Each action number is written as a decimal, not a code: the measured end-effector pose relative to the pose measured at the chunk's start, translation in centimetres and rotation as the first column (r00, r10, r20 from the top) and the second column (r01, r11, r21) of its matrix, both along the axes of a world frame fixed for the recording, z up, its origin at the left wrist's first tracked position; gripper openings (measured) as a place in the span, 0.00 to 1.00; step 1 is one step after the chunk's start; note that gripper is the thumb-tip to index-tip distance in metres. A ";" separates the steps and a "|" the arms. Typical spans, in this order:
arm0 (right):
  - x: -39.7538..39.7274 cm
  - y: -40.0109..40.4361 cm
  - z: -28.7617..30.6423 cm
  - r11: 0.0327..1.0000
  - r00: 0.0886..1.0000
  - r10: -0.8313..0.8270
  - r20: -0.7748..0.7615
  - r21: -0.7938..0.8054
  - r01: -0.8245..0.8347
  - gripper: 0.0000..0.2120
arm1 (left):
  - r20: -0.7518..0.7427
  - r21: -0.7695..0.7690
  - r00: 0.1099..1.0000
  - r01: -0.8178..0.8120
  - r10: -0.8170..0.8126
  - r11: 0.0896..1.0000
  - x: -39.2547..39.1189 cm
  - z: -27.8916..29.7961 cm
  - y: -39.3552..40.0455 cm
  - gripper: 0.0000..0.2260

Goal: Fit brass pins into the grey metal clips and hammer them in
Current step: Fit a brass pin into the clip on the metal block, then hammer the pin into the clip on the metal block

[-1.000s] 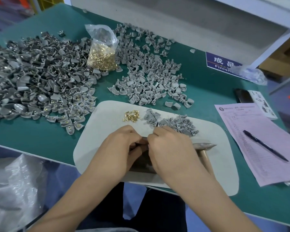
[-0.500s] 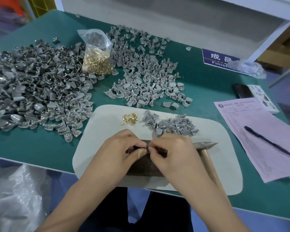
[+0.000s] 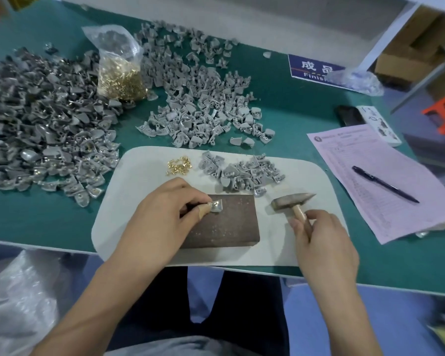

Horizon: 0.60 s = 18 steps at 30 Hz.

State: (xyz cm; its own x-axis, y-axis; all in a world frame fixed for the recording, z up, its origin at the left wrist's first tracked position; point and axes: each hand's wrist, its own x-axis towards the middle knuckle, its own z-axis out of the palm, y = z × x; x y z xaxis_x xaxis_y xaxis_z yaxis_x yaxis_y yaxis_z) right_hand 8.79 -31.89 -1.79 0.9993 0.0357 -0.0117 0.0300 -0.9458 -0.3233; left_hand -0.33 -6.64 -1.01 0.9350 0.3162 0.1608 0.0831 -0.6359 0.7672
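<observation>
Clip, pin seated, is pinched flat on the block by the left hand while the right hand grips the hammer, likely to strike.

Bare block between hammer, clip

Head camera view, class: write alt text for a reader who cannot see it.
A person's left hand pinches a small grey metal clip onto a dark brown block while the right hand grips the wooden handle of a small hammer. Loose brass pins and grey clips lie on the white mat.
</observation>
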 end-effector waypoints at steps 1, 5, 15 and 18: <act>0.0 0.0 0.1 1.000 1.000 0.008 0.018 0.017 -0.008 0.14 | -0.001 0.005 1.000 0.003 -0.002 1.000 0.0 0.0 0.0 0.04; -0.6 0.1 1.7 0.990 0.991 0.092 0.093 0.096 -0.101 0.07 | 0.005 0.013 1.000 0.011 -0.011 1.000 0.0 0.0 0.0 0.04; -1.9 4.1 4.2 0.875 0.893 0.447 0.046 0.184 -0.448 0.17 | 0.048 0.011 0.999 0.013 -0.013 1.000 0.3 -0.4 0.1 0.04; -2.2 5.1 3.9 0.874 0.882 0.440 0.167 0.143 -0.464 0.18 | 0.062 0.032 0.998 0.023 -0.025 0.999 0.5 -0.4 0.1 0.04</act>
